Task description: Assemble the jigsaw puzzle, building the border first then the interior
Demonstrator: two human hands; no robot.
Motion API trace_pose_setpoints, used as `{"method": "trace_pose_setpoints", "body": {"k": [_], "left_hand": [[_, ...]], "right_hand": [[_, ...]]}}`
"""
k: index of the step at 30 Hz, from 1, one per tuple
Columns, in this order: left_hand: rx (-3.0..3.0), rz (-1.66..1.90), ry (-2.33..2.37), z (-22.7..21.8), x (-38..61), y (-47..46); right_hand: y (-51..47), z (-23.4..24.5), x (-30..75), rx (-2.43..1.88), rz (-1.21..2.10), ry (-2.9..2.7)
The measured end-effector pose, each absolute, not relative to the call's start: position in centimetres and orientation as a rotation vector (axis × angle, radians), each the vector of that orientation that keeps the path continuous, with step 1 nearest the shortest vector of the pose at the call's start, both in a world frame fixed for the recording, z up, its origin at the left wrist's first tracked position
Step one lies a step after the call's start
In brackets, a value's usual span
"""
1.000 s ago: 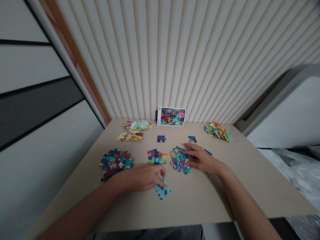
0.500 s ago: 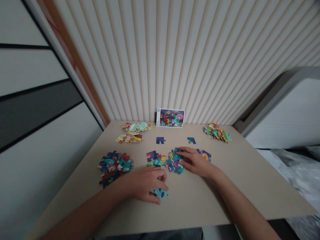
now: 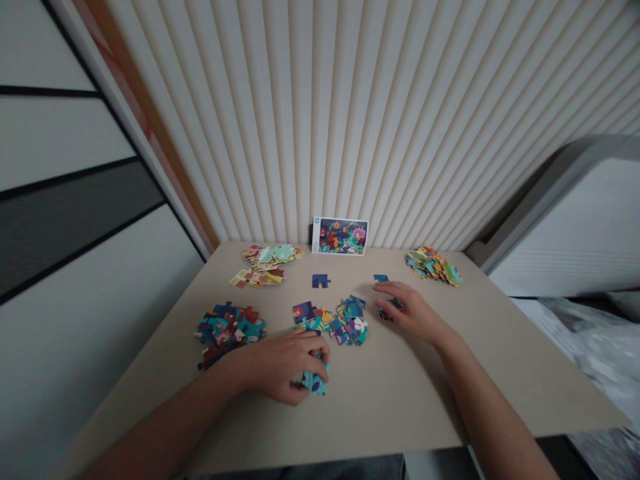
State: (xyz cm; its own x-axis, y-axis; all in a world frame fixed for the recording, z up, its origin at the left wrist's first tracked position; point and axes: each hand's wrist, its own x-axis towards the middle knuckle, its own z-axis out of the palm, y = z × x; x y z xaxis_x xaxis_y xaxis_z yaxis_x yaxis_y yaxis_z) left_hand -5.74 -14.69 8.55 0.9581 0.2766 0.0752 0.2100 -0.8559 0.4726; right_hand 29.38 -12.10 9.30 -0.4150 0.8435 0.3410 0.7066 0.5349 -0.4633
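My left hand [image 3: 285, 363] is closed on a teal puzzle piece [image 3: 314, 382] near the front middle of the beige table [image 3: 380, 400]. My right hand [image 3: 413, 310] lies flat, fingers out, over a small joined group of pieces [image 3: 385, 313] right of centre. Between the hands sits a cluster of blue and teal pieces [image 3: 350, 323], touching a small joined section [image 3: 310, 315]. A reference picture card [image 3: 340, 235] leans on the ribbed wall.
Loose piles lie at the left [image 3: 227, 327], back left [image 3: 267, 255] and back right [image 3: 433, 263]. Two single blue pieces [image 3: 321, 281] [image 3: 381, 278] sit near the card. A panelled wall stands on the left, a grey-framed furniture edge [image 3: 550, 193] on the right.
My right hand left the middle cluster and slid right onto the small group of pieces. My left hand curled tighter and drew the teal piece a little toward me.
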Motion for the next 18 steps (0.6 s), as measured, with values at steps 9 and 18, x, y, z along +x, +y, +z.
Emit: {"method": "trace_pose_setpoints", "body": {"k": [9, 18], "left_hand": [[2.626, 0.202, 0.363, 8.6, -5.7, -14.8], [2.612, 0.194, 0.404, 8.7, -5.4, -15.0]], "right_hand": [[-11.3, 8.8, 39.4, -1.776, 0.545, -2.033], [-11.4, 7.9, 37.5, -1.649, 0.793, -2.195]]}}
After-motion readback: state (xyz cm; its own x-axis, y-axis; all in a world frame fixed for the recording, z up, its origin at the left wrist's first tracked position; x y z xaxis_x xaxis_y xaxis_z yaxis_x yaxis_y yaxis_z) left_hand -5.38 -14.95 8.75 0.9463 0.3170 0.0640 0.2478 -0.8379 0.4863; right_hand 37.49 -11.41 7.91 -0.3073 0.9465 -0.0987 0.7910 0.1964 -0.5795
